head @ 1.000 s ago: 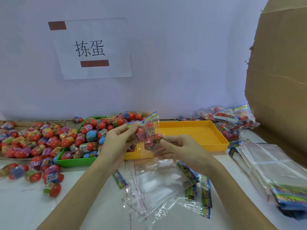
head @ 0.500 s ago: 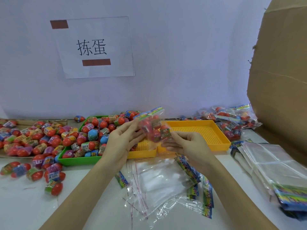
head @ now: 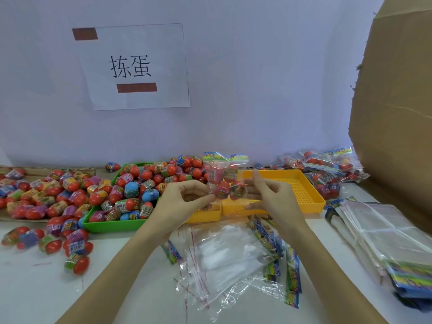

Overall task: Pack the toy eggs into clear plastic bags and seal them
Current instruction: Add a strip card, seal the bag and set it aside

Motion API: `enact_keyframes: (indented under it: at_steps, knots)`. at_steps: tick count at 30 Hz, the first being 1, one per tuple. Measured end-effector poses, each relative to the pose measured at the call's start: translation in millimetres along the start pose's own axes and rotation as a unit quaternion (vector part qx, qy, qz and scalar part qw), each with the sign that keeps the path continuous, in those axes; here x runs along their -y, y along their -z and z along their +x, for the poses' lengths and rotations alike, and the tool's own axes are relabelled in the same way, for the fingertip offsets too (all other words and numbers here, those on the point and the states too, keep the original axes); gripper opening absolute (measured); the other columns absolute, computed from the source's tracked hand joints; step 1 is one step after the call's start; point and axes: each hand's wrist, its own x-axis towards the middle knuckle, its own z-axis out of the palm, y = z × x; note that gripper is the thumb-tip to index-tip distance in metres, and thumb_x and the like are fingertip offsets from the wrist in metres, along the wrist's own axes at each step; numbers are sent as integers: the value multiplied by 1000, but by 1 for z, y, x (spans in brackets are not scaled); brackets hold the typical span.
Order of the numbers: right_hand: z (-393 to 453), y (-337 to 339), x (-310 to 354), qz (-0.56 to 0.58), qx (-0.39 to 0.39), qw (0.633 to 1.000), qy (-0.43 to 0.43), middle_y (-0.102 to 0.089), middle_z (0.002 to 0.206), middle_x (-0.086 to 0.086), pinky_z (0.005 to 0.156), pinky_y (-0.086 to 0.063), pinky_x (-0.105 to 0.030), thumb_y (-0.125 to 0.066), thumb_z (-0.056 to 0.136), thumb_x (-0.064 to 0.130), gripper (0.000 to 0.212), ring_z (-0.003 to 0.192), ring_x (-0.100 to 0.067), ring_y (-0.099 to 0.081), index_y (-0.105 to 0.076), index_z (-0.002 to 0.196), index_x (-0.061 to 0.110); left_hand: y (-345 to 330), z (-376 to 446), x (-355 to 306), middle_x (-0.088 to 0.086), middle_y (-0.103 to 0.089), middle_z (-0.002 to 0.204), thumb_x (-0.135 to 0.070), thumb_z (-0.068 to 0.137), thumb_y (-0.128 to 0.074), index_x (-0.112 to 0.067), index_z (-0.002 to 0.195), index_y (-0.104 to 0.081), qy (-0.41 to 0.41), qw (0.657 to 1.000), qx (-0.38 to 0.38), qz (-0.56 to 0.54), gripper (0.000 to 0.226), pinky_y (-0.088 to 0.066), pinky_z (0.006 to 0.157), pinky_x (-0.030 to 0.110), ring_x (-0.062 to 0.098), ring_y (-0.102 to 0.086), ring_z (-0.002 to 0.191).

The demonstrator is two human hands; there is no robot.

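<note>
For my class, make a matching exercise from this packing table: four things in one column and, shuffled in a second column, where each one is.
Things:
1. green tray
2. yellow tray
3. filled bag
4. cardboard box

Places:
A. held up between both hands
B. at the right edge of the view
C. left of the hands, heaped with toy eggs
D. behind the hands, holding no loose eggs

Pairs: 1-C, 2-D, 3-A, 4-B
</note>
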Motion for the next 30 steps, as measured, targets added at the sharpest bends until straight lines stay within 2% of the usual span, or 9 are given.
enact_keyframes:
  at_steps: [4,8,12,16,21,23,25,27,30]
  knots:
    - [1,4,-1,-39,-35,998,38,-80,91,0,50,-48,-23,-66,100,46,35,83,-10,-75,-81,94,15,3,-1,-3,11,-80,94,-17,89,-84,-12,98,-83,9,997,72,27,10,-61,77,26,21,-75,81]
    - [3,8,-2,7,-47,999,19,-80,92,-7,68,-51,-34,-75,95,35,26,90,-21,-73,-81,93,10,5,0,-5,12,-81,92,-25,82,-88,-16,97,-86,27,997,70,9,17,-60,76,23,20,-76,81]
    - [5,7,-4,24,-82,996,8,-76,82,0,73,-50,-32,-78,92,33,21,84,-14,-67,-83,89,14,10,2,-5,12,-82,91,-26,78,-89,-19,96,-87,40,998,21,-34,19,-60,70,20,20,-79,80]
    - [7,6,0,88,12,996,-29,-76,85,2,69,-50,-28,-69,100,24,17,83,-16,-68,-80,92,15,18,4,-2,10,-81,93,-27,87,-83,-21,100,-85,19,999,10,-26,15,-61,74,23,19,-75,82]
    - [6,6,2,0,94,995,-28,-65,93,-16,81,-46,-45,-61,94,66,63,85,-30,-62,-79,106,7,21,4,-1,14,-77,95,-34,85,-81,-17,99,-83,25,997,59,-31,21,-60,82,29,19,-70,84]
    - [2,2,1,-49,102,994,1,-72,90,-8,90,-50,-46,-61,93,66,51,90,-27,-68,-82,92,20,19,3,-2,12,-78,97,-35,84,-83,-18,100,-84,32,996,85,-21,24,-61,81,29,18,-71,83]
    - [0,1,0,-59,79,995,32,-73,75,3,81,-55,-36,-64,96,55,41,76,-15,-69,-80,76,23,18,2,-3,14,-78,98,-40,82,-84,-17,101,-85,40,994,100,-24,30,-61,80,27,18,-71,84]
    - [0,2,-2,-63,49,993,84,-62,59,10,61,-46,-21,-65,100,43,37,54,-7,-53,-79,75,18,17,2,-3,14,-78,97,-41,80,-84,-16,101,-85,51,994,94,-36,33,-60,77,25,16,-71,82]
    - [0,0,-3,-107,-19,981,160,-45,49,11,51,-34,-20,-66,102,34,34,46,-7,-36,-79,79,14,16,3,-3,12,-79,95,-35,83,-83,-17,102,-86,57,994,76,-54,26,-60,76,24,15,-71,80]
